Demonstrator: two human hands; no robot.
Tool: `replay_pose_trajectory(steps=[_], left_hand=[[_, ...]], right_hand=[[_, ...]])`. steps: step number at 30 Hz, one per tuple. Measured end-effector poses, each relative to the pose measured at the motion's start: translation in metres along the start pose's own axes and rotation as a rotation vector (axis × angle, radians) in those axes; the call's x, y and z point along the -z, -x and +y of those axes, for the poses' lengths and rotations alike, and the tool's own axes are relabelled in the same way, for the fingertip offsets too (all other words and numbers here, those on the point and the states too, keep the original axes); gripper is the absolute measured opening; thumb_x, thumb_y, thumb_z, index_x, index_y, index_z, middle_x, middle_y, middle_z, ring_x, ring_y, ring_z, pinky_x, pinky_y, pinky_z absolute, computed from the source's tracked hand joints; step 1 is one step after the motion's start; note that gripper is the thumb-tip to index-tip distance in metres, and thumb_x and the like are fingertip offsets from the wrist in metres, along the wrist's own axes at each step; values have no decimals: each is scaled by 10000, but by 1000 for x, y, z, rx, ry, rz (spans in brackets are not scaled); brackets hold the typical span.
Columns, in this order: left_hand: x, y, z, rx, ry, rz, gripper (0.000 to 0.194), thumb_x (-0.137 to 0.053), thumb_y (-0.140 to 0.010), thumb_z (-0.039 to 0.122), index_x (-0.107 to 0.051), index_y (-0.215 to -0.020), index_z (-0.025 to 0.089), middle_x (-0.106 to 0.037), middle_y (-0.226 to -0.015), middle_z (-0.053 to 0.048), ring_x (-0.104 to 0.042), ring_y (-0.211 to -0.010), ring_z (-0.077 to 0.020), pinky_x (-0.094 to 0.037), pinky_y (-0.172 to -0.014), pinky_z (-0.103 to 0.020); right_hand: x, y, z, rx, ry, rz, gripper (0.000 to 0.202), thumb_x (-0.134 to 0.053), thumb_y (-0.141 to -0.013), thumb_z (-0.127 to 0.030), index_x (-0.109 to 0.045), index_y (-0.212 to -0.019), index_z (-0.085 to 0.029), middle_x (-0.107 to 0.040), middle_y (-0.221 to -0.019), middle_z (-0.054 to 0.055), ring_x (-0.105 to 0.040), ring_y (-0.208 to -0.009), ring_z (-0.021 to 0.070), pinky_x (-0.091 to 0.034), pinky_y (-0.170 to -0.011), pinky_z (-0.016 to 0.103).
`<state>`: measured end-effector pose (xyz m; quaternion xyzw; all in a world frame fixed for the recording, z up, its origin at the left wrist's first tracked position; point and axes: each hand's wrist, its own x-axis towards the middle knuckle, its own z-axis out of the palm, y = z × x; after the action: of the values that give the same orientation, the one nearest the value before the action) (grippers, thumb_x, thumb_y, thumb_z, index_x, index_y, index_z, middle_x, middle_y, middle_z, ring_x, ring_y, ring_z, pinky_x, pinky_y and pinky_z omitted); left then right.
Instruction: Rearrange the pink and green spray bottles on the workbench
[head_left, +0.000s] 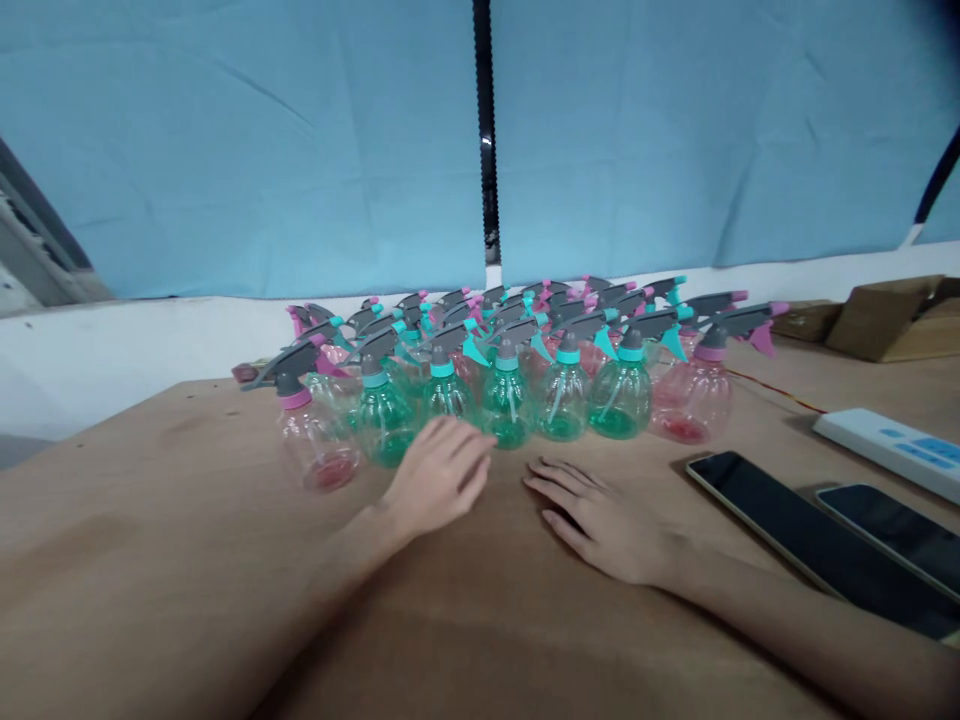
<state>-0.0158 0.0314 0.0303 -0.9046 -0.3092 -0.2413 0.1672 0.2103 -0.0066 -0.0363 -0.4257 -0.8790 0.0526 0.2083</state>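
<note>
Several clear spray bottles with grey trigger heads stand upright in rows on the wooden table [187, 560]. In the front row, a pink bottle [319, 450] is at the left end, another pink bottle [691, 400] at the right end, and green bottles [620, 395] stand between them. My left hand [439, 475] is just before a green bottle [508, 400], fingers loosely curved and a little apart, holding nothing visible. My right hand [592, 515] lies palm down on the table with its fingers spread, a short way in front of the bottles.
Two dark-screened phones, a larger one [795, 520] and a smaller one [900, 530], lie at the right. Behind them are a white power strip [892, 450] with a thin wire and a cardboard box [892, 318]. A blue cloth [262, 150] hangs behind the table.
</note>
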Motion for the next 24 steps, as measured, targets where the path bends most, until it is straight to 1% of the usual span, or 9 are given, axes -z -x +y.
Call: replay_pose_trajectory(steps=[2,4,5,7,10,12,14,19,24], left_hand=[[17,-23,-17,111,-68,220,240,-429,-856,230,-572,-1036,161,-592,-1038,-92,-534,-1007,-225,-416,-901,-399],[31,-47,-36,216,-71,319,290,-444,-846,222,-523,-1114,141,-518,-1174,-116,-467,-1129,-240,-379,-959,-410],[35,-59,-45,264,-47,307,325,-436,-846,200,-489,-1159,131,-503,-1203,-123,-459,-1146,-239,-371,-970,-412],[40,-76,-60,363,22,187,371,-414,-856,175,-438,-1221,110,-545,-1159,-134,-516,-1085,-234,-407,-929,-404],[40,-88,-71,440,75,-4,336,-430,-870,211,-487,-1188,117,-638,-986,-111,-604,-917,-227,-459,-829,-380],[40,-89,-72,425,57,-35,287,-459,-865,235,-549,-1122,143,-659,-919,-88,-619,-859,-220,-463,-805,-371],[41,-87,-71,414,37,-24,258,-480,-855,236,-583,-1079,158,-667,-885,-76,-622,-828,-212,-465,-789,-364],[50,-76,-64,414,31,-28,282,-482,-853,262,-600,-1083,146,-672,-851,-76,-618,-787,-216,-466,-765,-370],[66,-56,-36,406,154,31,266,-488,-841,304,-616,-1036,175,-670,-903,-69,-612,-827,-215,-453,-791,-367]], right_hand=[[0,0,0,2,4,-3,422,-364,-903,-281,-450,-1304,-184,-438,-1363,77,-326,-1284,222,-278,-1058,445],[1,0,-1,3,18,-13,424,-359,-905,-280,-448,-1306,-174,-434,-1367,75,-317,-1288,221,-273,-1062,439],[2,-1,-1,3,26,-21,426,-356,-907,-279,-447,-1307,-167,-431,-1368,76,-314,-1289,222,-270,-1064,436],[3,-1,-2,5,35,-32,429,-355,-908,-277,-446,-1308,-150,-428,-1370,83,-314,-1288,224,-267,-1067,432],[4,-1,-2,3,27,-23,426,-363,-906,-276,-452,-1303,-150,-432,-1367,89,-327,-1282,226,-275,-1063,436],[4,-1,-2,2,23,-14,422,-365,-905,-273,-454,-1301,-158,-437,-1363,87,-329,-1281,226,-278,-1061,440],[4,-1,-3,4,22,-12,419,-365,-905,-275,-458,-1298,-161,-442,-1359,87,-329,-1282,224,-276,-1063,436],[6,-1,-4,-6,33,-23,417,-360,-911,-275,-465,-1294,-145,-439,-1359,94,-328,-1282,224,-273,-1066,419],[4,-2,-3,7,35,-27,423,-371,-910,-270,-459,-1299,-131,-437,-1360,103,-333,-1277,230,-273,-1064,419]])
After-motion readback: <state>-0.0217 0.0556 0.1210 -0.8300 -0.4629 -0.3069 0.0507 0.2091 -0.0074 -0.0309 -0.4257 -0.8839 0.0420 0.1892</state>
